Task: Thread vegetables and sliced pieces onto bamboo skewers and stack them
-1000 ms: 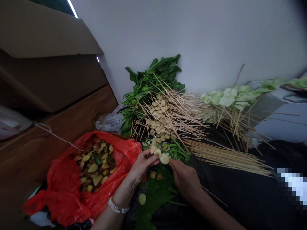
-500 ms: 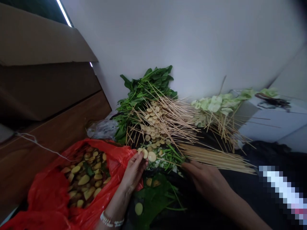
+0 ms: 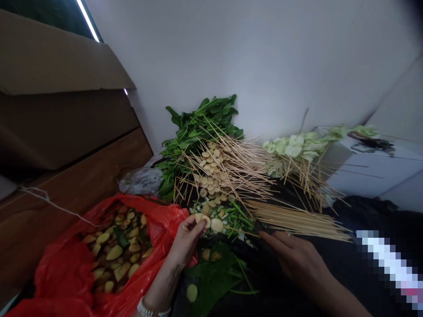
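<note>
Between my hands a thin wooden skewer (image 3: 243, 232) carries several round potato slices (image 3: 217, 225) at its left end. My left hand (image 3: 185, 237) pinches the slices there, fingers and thumb closed on them. The skewer's other end runs to the fingertips of my right hand (image 3: 295, 253), which is closed around it; the exact grip is partly hidden. Left of my left hand, a red plastic bag (image 3: 165, 218) holds many cut potato pieces (image 3: 114, 252). Beyond my hands lies a heap of skewered potato slices (image 3: 211, 167). Bare skewers (image 3: 297, 220) lie in a bundle behind my right hand.
Leafy greens (image 3: 211, 112) are piled against the wall. Cabbage skewers (image 3: 294, 147) lie at the back right, beside a white box (image 3: 380, 174). Chopped green stems (image 3: 241, 215) and a large leaf (image 3: 214, 273) are near my hands. A cardboard box (image 3: 59, 127) stands left.
Both hands have shifted slightly down and right with the skewer. My left thumb now lies farther over the slices, and the end slice sits a little farther right.
</note>
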Demonstrator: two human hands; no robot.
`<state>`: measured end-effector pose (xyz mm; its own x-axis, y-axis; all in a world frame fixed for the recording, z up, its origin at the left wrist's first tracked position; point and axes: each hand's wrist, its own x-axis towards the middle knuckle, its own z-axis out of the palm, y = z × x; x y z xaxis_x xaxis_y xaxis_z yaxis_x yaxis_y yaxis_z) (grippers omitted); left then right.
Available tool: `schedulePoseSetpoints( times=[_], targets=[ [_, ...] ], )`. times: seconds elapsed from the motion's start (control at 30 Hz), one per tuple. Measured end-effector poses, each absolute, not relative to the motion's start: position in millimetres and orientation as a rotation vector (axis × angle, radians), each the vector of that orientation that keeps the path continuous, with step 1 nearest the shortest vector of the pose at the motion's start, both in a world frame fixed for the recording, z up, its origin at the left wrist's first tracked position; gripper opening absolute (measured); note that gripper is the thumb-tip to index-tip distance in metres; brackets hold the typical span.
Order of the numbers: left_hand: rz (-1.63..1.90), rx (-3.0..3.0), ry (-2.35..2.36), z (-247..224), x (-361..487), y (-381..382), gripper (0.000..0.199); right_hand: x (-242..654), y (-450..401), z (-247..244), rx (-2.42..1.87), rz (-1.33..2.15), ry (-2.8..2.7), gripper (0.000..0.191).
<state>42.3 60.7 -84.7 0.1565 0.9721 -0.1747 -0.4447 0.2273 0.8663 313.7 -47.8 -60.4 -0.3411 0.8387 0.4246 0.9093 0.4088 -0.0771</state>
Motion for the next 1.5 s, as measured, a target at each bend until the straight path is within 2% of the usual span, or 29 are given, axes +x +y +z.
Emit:
schedulePoseSetpoints(
  times=[0.27,0.5,0.77,0.9,1.1,1.33,1.5],
  targets=[
    [1.134,0.681,0.866,-89,44,61,0.032,308,-58,-65,-1.538,0.255,-2.232,0.046],
    [1.126,0.703,0.857,-90,46,60,0.031,309,-62,-77,-1.46,0.166,-2.232,0.047],
    [1.195,0.793,0.967,-99,52,59,0.029,299,-63,-75,-1.534,0.364,-2.188,0.044],
    [1.214,0.862,1.027,-103,50,60,0.034,302,-62,-75,-1.537,0.277,-2.119,0.042],
    [1.232,0.984,1.073,-99,46,63,0.052,323,-7,-56,-1.466,-0.12,-1.837,0.029],
    [1.003,1.119,0.989,-77,44,43,0.041,312,118,-32,-1.599,-0.193,-1.863,0.031],
    [0.858,1.178,0.973,-49,25,28,0.037,300,142,-44,-1.655,-0.193,-1.939,0.03]
  ],
)
